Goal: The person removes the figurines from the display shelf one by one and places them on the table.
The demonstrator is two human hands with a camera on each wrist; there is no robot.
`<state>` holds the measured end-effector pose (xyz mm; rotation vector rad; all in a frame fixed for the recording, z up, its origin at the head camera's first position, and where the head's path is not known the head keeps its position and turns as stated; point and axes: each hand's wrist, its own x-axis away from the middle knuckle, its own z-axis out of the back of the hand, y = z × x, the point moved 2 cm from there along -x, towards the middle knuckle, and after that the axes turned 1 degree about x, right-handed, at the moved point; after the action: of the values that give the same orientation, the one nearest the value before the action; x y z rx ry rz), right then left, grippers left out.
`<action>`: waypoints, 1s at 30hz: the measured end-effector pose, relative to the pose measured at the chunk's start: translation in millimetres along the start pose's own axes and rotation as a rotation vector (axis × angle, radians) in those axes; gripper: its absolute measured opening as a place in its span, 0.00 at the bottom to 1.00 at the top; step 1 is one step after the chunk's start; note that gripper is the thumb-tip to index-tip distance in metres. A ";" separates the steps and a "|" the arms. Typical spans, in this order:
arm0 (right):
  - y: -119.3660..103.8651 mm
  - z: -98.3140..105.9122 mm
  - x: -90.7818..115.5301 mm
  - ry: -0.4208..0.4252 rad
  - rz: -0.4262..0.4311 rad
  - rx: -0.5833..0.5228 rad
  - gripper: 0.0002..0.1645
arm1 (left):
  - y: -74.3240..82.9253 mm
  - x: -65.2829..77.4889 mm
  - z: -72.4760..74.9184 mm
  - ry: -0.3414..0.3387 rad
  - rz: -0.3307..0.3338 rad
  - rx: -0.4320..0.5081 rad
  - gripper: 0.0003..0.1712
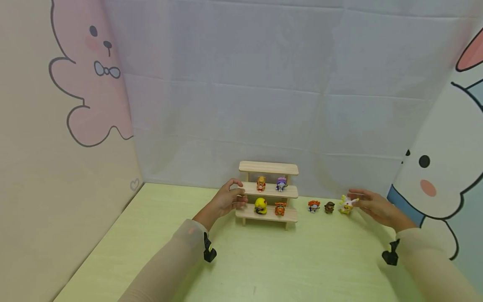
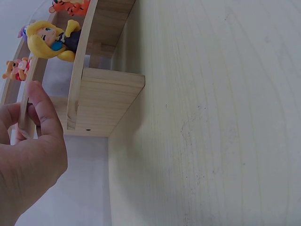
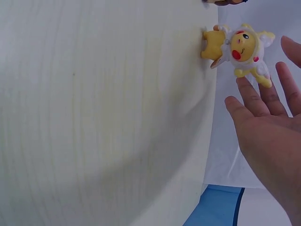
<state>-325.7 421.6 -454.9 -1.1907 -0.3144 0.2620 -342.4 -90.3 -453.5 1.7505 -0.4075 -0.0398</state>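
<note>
My left hand (image 1: 226, 199) grips the left end of the middle board of a three-tier wooden shelf (image 1: 268, 167), thumb on one face and fingers on the other. On that board stand an orange bear figurine (image 1: 260, 184) and a purple-hatted figurine (image 1: 281, 184). The lowest board carries a yellow-haired figurine (image 2: 49, 41) and an orange tiger figurine (image 1: 280, 209). Over on the right, my right hand (image 1: 377, 208) is beside a yellow figurine in a white costume (image 3: 242, 47). Its fingers are loosely spread, fingertips right at the figurine's head, not curled round it.
Left of the yellow figurine, a brown figurine (image 1: 329, 207) and an orange-topped figurine (image 1: 313, 206) stand in a row on the pale table (image 1: 302, 260). A white cloth wall (image 1: 226, 105) rises behind. Printed panels flank both sides.
</note>
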 end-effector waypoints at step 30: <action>-35.1 1.5 -4.9 -0.004 -0.004 0.033 0.43 | -0.6 -1.2 -0.1 0.017 0.014 0.006 0.09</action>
<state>-329.6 408.8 -422.0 -1.1575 -0.3146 0.2655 -343.3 -89.7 -454.3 1.7530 -0.4081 -0.0140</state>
